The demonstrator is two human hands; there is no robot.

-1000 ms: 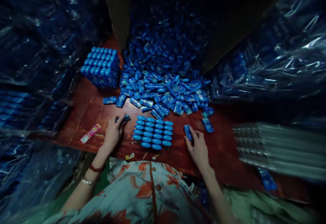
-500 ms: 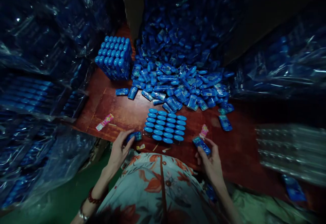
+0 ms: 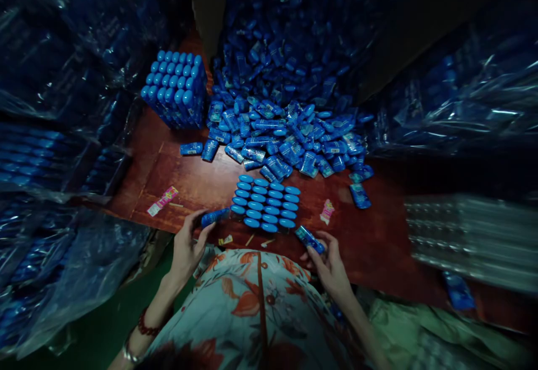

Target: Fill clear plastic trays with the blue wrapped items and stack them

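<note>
My left hand (image 3: 190,241) is closed on a small blue bottle (image 3: 214,217) lying sideways, just left of a block of blue-capped bottles (image 3: 261,211). That block stands in tight rows near the table's front edge, caps up. On its right side, my right hand (image 3: 330,260) grips another blue bottle (image 3: 309,239), tilted, with its printed face showing. Behind the block spreads a large heap of loose blue bottles (image 3: 290,134).
A taller stack of blue-capped bottles (image 3: 174,87) stands at back left. Candy-like wrappers (image 3: 163,200) lie on the red-brown table (image 3: 147,168). Clear plastic trays (image 3: 466,241) sit at right. Plastic-wrapped packs (image 3: 50,157) line the left side.
My right hand has brought its bottle left, closer to the block, and turned it. The bottle in my left hand has tilted slightly. The whole view has shifted a little.
</note>
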